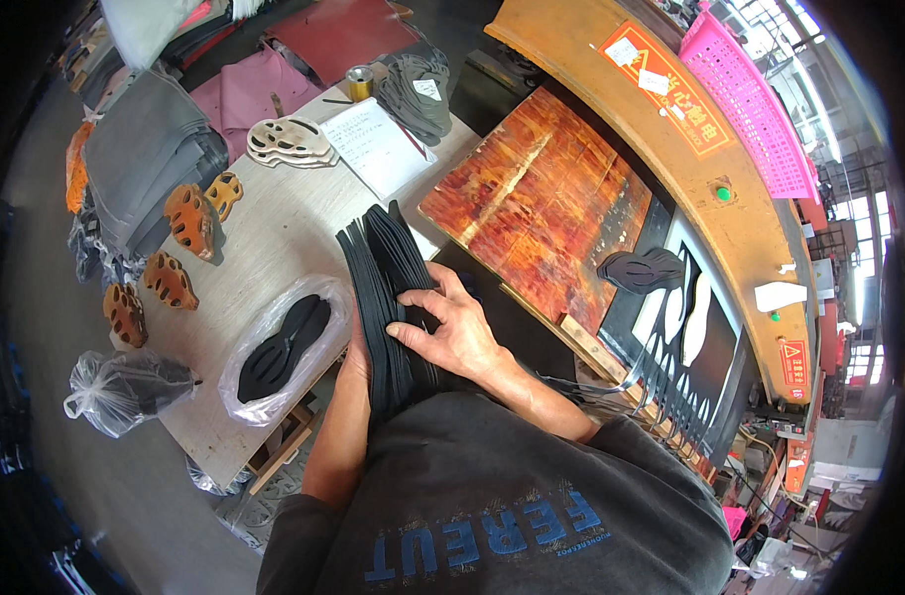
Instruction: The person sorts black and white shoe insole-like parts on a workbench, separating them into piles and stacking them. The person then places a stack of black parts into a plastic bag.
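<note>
Upright in front of my chest is a thick stack of thin black cut pieces (383, 297), fanned apart at the top into two bunches. My left hand (357, 355) grips its left side, with most of the fingers hidden behind the stack. On the other side, my right hand (454, 329) presses thumb and fingers against the pieces, near the split between the bunches. Left of the stack, a clear plastic bag (236, 362) lies open on the table, with slotted black cut pieces (284, 347) inside.
The pale table (274, 223) carries orange cutting dies (189, 220), whitish cut pieces (292, 142) and a written sheet (378, 149). A tied plastic bag (130, 389) sits at its left edge. Rightward stands a machine with a worn orange-red board (546, 198), black pieces (639, 270) and a yellow beam (611, 59).
</note>
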Demonstrator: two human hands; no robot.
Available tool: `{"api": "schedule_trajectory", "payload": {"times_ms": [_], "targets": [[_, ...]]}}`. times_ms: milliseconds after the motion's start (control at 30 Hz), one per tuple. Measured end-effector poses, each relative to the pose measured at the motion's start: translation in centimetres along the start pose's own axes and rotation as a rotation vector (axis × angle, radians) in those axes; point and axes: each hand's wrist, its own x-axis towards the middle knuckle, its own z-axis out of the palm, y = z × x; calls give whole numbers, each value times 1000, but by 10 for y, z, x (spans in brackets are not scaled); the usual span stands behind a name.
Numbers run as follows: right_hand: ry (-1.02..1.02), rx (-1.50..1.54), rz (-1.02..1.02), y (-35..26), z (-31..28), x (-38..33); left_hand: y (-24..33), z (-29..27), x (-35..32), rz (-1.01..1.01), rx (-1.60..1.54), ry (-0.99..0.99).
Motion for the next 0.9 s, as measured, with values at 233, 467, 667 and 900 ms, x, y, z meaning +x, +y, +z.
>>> {"api": "schedule_trajectory", "payload": {"times_ms": [233,467,667,900], "targets": [[-3,0,1,-1,-2,-1,-1,9,-6,9,18,-9],[53,8,-39,1,0,-1,0,-2,0,8,-79,8],[-42,31,-23,-4,-3,0,0,-12,-1,-18,-43,-192],[-15,-121,-31,-10,1,1,-1,-17,1,35,85,-63]]}}
